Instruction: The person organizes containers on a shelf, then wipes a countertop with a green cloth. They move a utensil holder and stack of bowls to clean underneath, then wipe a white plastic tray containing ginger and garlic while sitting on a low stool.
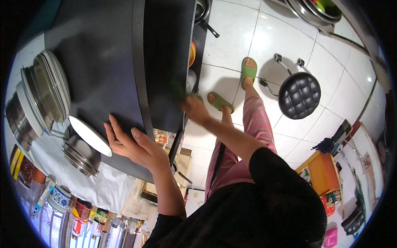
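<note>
My left hand (136, 147) rests at the edge of the black upper board (102, 71) of a rack, fingers spread and thumb near its rim. It holds nothing. Beside its fingertips a white plate (90, 136) stands tilted, seen nearly edge-on. My right hand (195, 108) is curled and blurred by motion at the outer edge of the lower black shelf (166, 62). It grips a dark green thing (178, 88), too blurred to name, that reaches over the shelf.
Stacked plates and metal basins (46, 90) and steel bowls (82, 153) stand beyond the board. A pan handle (210, 28) juts out past the lower shelf. Behind me, a black padded stool (299, 96) stands on the white tiled floor (229, 34).
</note>
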A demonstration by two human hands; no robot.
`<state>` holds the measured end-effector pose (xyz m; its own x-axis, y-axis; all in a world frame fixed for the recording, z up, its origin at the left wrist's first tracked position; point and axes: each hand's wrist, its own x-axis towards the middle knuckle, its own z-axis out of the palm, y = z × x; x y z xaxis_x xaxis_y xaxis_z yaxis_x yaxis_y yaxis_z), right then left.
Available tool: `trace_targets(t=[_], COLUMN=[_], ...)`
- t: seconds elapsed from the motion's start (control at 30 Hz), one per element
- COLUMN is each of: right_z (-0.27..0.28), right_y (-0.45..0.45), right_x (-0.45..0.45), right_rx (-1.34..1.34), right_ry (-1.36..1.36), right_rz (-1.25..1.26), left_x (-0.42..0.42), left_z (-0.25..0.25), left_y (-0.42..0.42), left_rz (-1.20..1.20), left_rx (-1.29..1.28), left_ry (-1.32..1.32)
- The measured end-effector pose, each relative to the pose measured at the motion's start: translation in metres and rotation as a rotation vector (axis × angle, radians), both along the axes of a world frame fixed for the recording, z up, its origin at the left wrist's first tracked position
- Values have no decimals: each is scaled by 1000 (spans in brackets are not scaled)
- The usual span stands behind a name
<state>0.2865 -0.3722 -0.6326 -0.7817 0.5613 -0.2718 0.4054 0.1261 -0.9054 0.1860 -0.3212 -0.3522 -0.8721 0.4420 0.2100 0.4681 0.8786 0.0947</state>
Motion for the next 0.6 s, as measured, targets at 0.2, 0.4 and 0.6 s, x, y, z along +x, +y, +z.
trace_targets(t=[0.2, 0.4, 0.6], right_z=[15, 31, 32], right_y=[-26, 117, 38], right_x=[22, -44, -38], right_rx=[421, 657, 582], right_ry=[46, -67, -111], right_rz=[564, 7, -104], left_x=[-3, -2, -3], left_z=[-3, -8, -12], left_y=[-17, -26, -22], left_rz=[-79, -124, -168], left_rx=[78, 138, 217], left_ry=[15, 55, 64])
